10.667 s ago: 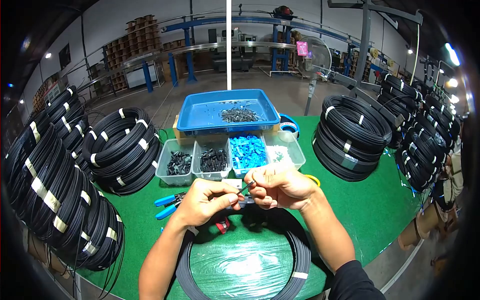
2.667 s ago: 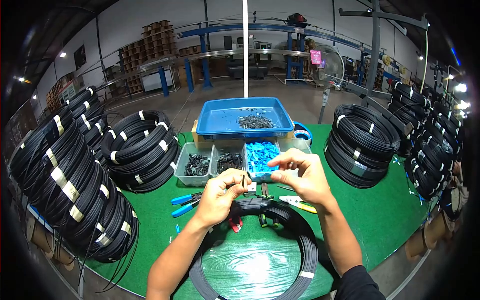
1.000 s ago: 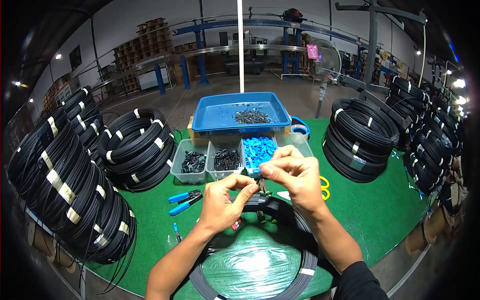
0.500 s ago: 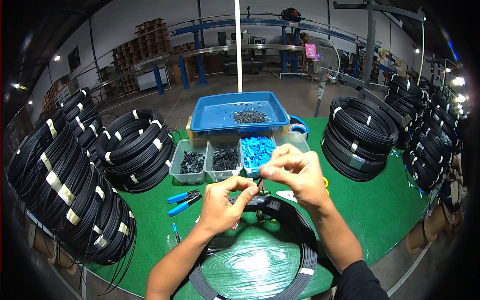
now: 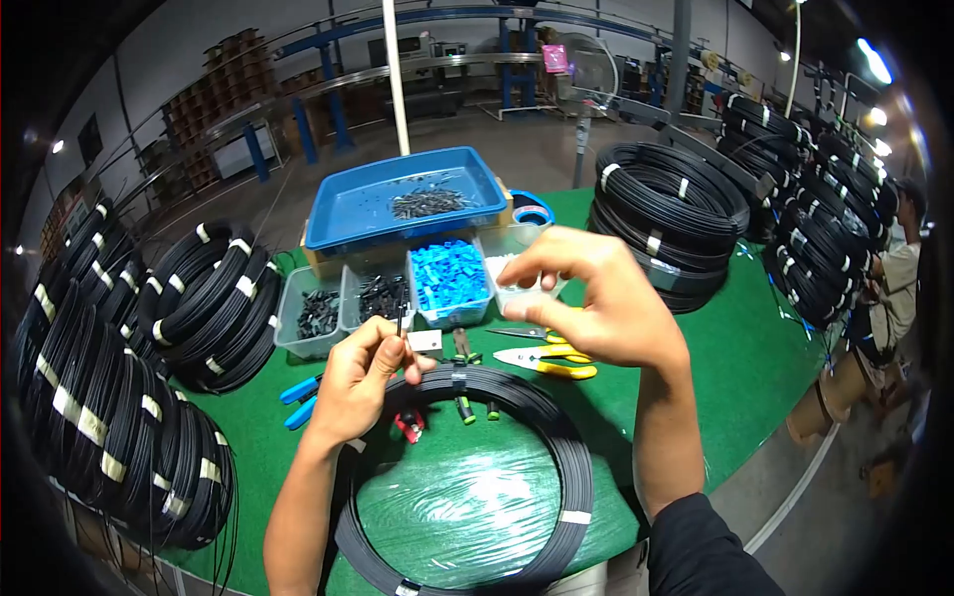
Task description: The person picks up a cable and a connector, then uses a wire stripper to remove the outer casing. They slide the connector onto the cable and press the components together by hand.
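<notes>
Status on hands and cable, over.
Left hand pinching black cable. Right hand open, near white bits. Coil lying below. No obstruction seen between hands.

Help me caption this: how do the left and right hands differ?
The left hand pinches a thin black piece; the right hand, apparently empty, has thumb and forefinger apart. The left hand appears lower in the picture, the right hand higher. Both are bare.

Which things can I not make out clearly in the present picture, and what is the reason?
All in the head view:
Thin black piece: its lower part is covered by the left hand.
Blue-handled tool: its far end is hidden behind the same hand.
White pieces: partly covered by the right hand; too small to tell their shape.
Large coil: cut off by the lower edge.
</notes>
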Tool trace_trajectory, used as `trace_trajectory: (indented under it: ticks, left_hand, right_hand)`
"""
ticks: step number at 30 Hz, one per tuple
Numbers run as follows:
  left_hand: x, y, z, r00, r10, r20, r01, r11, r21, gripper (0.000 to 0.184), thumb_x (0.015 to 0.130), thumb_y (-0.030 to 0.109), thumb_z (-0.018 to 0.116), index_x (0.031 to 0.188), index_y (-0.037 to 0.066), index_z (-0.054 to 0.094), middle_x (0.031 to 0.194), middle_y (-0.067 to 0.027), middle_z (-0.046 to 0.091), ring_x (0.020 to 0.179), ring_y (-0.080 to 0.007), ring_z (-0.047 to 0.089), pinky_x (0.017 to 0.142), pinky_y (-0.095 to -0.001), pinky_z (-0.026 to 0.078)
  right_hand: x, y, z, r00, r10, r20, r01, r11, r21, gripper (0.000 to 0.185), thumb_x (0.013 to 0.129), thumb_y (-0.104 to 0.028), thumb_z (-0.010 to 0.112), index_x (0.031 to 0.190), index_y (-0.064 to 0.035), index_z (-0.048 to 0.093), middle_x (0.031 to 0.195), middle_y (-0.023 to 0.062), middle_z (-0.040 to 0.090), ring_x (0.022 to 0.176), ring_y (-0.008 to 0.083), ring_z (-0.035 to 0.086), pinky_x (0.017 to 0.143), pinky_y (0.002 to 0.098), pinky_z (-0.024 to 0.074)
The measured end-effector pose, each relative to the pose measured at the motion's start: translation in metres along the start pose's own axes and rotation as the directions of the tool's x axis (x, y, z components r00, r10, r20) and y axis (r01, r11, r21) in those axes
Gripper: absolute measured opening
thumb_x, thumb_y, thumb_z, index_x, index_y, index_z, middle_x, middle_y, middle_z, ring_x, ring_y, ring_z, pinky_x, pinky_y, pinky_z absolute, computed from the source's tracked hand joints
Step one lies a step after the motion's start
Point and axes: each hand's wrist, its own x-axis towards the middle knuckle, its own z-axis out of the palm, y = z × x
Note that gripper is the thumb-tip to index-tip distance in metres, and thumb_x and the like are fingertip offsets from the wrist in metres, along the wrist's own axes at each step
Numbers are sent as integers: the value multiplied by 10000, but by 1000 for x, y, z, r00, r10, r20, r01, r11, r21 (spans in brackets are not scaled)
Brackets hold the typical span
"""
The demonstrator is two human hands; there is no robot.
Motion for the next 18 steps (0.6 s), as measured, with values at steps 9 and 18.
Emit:
trace_trajectory:
  ticks: [9, 18]
  left_hand:
    - [43, -9, 4, 982, -117, 151, 80, 971, 227, 292, 1018, 279, 590, 875, 26, 610, 677, 19, 537, 615, -51, 467, 571, -244, 415]
    - [84, -32, 8, 966, -147, 214, 63, 933, 354, 285, 1030, 266, 549, 908, 19, 622, 718, -31, 594, 635, -97, 527, 606, -281, 449]
  right_hand:
    - [-13, 56, 24, 757, 416, 503, -67, 816, -574, 274, 719, -127, 759, 953, -11, 675, 937, 180, 695, 950, 354, 673, 820, 447, 539]
    - [-39, 114, 45, 670, 426, 608, -18, 828, -561, 388, 650, -209, 864, 949, -14, 713, 1086, 155, 646, 1047, 337, 647, 814, 461, 593]
